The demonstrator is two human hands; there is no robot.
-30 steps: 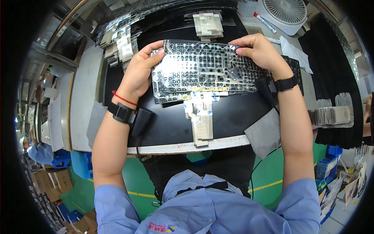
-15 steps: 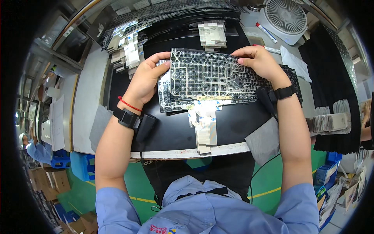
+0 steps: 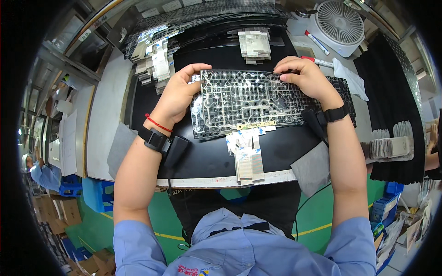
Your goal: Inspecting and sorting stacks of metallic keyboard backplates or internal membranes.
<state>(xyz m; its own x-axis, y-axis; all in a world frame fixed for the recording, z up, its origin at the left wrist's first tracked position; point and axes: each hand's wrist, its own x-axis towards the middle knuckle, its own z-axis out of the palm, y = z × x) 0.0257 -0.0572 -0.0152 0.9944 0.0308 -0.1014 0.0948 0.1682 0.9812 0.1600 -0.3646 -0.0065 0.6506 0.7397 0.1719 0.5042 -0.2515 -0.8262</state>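
A keyboard membrane sheet [image 3: 248,94], clear with pale tracks and dark dots, is between my hands above the black work surface. My left hand [image 3: 180,92] pinches its upper left corner, thumb in front and fingers behind the edge. My right hand [image 3: 309,79] grips its far edge right of the middle, thumb on top. Beneath it, similar sheets [image 3: 197,120] show past the left side, and more dark sheet [image 3: 343,87] shows at the right. Pale flat ribbon tails [image 3: 249,161] hang from the near edge toward me; which tail belongs to which sheet is hard to tell.
Stacks of similar sheets with pale tails [image 3: 159,62] lie at the far left, and another bundle of tails [image 3: 255,45] at the back. A white fan [image 3: 340,22], a marker [image 3: 316,42] and a white cloth [image 3: 350,78] sit far right. Grey cloth [image 3: 313,168] hangs near the front edge.
The upper sheet has come down and toward me, lying more nearly over those beneath. My left hand moved slightly nearer and to the right with it; the right hand shifted little. The ribbon tails slid nearer.
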